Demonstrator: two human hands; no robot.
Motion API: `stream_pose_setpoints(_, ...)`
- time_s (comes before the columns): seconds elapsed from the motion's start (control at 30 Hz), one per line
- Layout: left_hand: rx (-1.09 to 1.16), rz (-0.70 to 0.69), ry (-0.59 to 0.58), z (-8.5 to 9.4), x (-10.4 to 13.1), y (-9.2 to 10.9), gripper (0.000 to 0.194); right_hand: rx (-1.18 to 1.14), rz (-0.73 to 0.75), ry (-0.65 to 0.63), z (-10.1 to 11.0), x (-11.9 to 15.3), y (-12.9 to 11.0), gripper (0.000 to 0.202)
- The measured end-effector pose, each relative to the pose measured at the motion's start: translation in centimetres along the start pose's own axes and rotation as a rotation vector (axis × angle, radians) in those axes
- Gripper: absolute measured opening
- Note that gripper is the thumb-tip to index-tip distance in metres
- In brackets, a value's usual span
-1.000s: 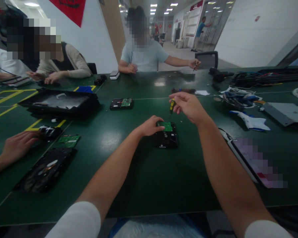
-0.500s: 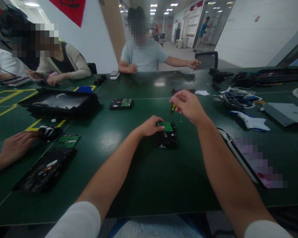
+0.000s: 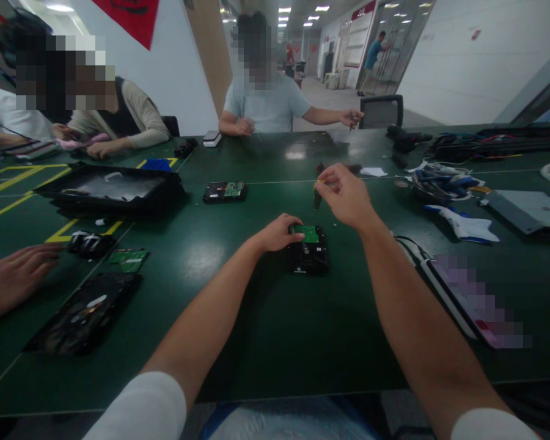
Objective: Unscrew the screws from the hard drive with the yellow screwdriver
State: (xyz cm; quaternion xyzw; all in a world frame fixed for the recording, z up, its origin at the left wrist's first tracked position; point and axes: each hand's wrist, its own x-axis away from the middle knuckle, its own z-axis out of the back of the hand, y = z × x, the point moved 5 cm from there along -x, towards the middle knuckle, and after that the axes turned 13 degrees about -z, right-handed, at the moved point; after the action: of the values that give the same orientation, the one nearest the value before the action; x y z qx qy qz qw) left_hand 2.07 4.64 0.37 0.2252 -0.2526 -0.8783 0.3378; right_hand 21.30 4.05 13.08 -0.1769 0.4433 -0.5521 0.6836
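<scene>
In the head view, a black hard drive (image 3: 308, 261) lies flat on the green worktop (image 3: 256, 342), in front of the person and between the two forearms. A green circuit board (image 3: 310, 233) covers its far end. The left hand (image 3: 280, 233) is half curled at the drive's far left corner, its thumb laid over the board and its fingers bent round toward the far edge. The right hand (image 3: 346, 194) is raised just beyond the drive's far right corner, its fingertips pinched together on the handle of a yellow and black screwdriver (image 3: 317, 197), which points down. The tip is too faint to tell whether it touches anything.

Farther off, to the left, a second drive (image 3: 224, 191) lies flat with its board facing up. Nearer the left edge are a dark drive casing (image 3: 85, 315), a loose green board (image 3: 131, 260) just beyond it, and a small black and silver part (image 3: 90, 243) near a co-worker's hand (image 3: 21, 272). A wide black tray (image 3: 165, 189) sits behind these. To the right are a tablet-like device (image 3: 467, 299) with a cable, a blue and white cloth (image 3: 465, 225) and a grey box (image 3: 529, 211). Across the worktop sits a person in a pale shirt (image 3: 272, 104).
</scene>
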Motion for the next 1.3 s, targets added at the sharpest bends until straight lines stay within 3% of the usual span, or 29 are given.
stream_pose_setpoints(0.2,0.000,-0.007,0.013,0.0,0.0,0.2,0.053,0.069,0.063,0.014,-0.1,0.1,-0.1,0.017)
stream_pose_setpoints(0.4,-0.001,0.000,0.008,0.1,0.0,0.3,0.053,0.030,0.032,0.036,-0.1,-0.1,0.5,0.019)
stream_pose_setpoints(0.6,-0.002,0.000,0.007,0.0,0.0,0.1,0.054,0.198,0.153,0.058,0.1,0.2,-0.7,0.012)
stream_pose_setpoints(0.8,0.004,0.012,-0.006,0.1,0.1,0.3,0.053,0.110,0.046,0.083,0.3,-0.1,0.0,0.014)
stream_pose_setpoints(1.3,0.003,0.004,-0.006,-0.1,0.0,0.1,0.054,0.151,0.102,0.082,0.3,0.0,-0.5,0.009)
